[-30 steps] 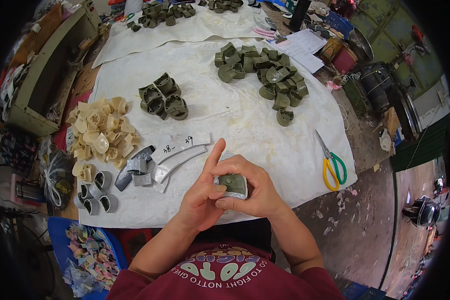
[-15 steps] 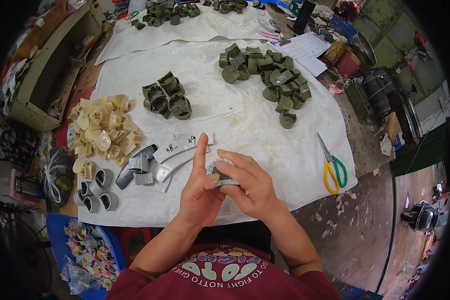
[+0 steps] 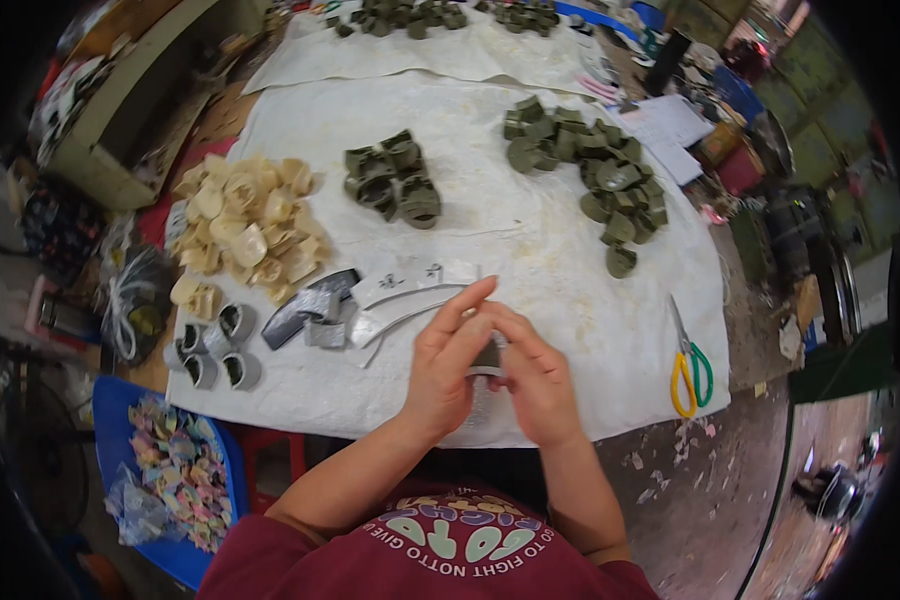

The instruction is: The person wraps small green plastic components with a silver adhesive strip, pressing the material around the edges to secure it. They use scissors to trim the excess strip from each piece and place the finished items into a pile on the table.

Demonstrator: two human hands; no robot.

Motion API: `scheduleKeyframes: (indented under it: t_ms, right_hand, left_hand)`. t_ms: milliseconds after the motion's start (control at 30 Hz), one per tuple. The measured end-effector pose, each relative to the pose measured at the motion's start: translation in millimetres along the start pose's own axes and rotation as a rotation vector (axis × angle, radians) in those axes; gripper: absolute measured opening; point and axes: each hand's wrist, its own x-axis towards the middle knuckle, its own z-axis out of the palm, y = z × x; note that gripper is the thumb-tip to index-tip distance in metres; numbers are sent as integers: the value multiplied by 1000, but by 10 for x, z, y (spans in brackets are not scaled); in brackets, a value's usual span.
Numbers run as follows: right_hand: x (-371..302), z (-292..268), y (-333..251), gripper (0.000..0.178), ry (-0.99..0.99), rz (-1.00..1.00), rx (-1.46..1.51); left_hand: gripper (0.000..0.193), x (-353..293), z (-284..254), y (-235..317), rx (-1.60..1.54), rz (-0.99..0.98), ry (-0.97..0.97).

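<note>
Both hands meet over the near middle of the white-covered table around a small dark green shoe heel block [image 3: 487, 356] with a silvery-grey edge. My left hand [image 3: 444, 365] closes on its left side, its index finger slanting up to the right. My right hand [image 3: 540, 385] curls over the other side, and together the fingers hide most of the block. Just left of my hands lie pale grey curved strips [image 3: 406, 318], a dark strip [image 3: 283, 325] and small silver-grey pieces [image 3: 324, 333]. Several grey-covered heel blocks [image 3: 238, 371] stand farther left.
A pile of beige heel blocks [image 3: 245, 232] sits on the left. Bare green ones form a middle cluster [image 3: 420, 205] and a right-hand group [image 3: 622, 262]. Scissors [image 3: 683, 385] with yellow and green handles lie near the right edge. A blue bin [image 3: 110, 420] of scraps stands below left.
The view has shifted, so the table things appear farther right. My left index finger, stretched up before, now leans toward my right hand. Both hands have come together around the block, which has turned.
</note>
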Motion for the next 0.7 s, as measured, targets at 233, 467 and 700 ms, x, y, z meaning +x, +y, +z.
scheduleKeyframes:
  t_ms: [233,467,700]
  right_hand:
    - [-34,337,286,25,148,-274,-388]
    - [27,445,360,22,-177,-345,-567]
    - [-17,-84,261,18,154,-293,-690]
  left_hand:
    - [34,-117,-245,-15,119,-23,-6]
    - [24,-574,-705,405,799,225,152]
    - [13,-835,-1669,629,1518,608,466]
